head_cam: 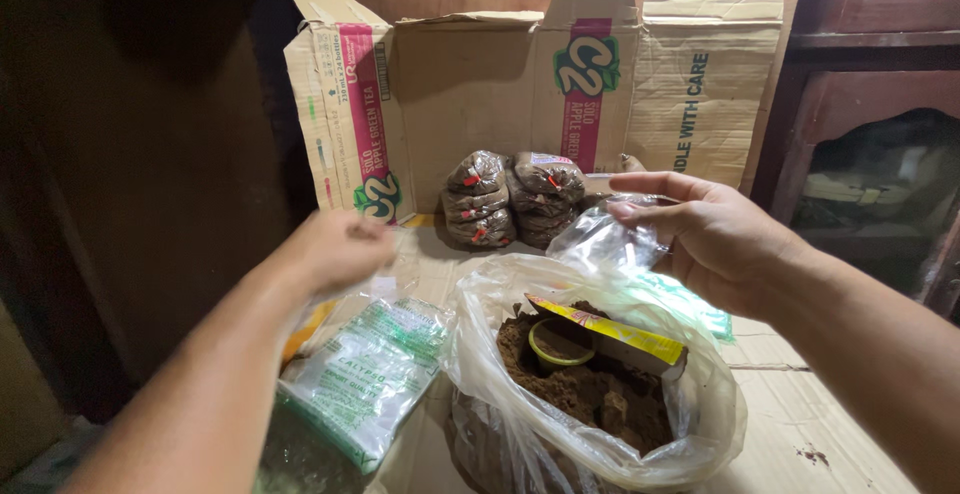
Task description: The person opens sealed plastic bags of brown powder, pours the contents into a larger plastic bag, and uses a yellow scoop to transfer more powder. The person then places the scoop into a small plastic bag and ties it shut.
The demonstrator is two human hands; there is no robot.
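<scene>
**Here, two hands working over an open sack of brown powder**

Here the right hand (715, 239) is pinching a small clear bag (605, 242) between thumb and fingers, its grip narrow and closed on the thin plastic, holding the bag just above the sack's far rim. The left hand (335, 246) is hovering to the left of it, blurred, fingers curled loosely inward; whether its grip is holding anything cannot be told.

Below both hands a large clear sack (690, 414) is standing open, filled with brown powder (590, 389). A yellow cardboard piece (610, 334) is lying tilted on the powder, and a small round cup (558, 344) is sitting in the powder just beside it.

Left of the sack, a stack of printed plastic bags (370, 379) is lying flat beneath the left forearm. Farther back, a pile of small packed bags (512, 199) with red ties is resting against an opened cardboard box (470, 84) standing upright. Flattened cardboard (800, 424) is covering the surface under everything.
</scene>
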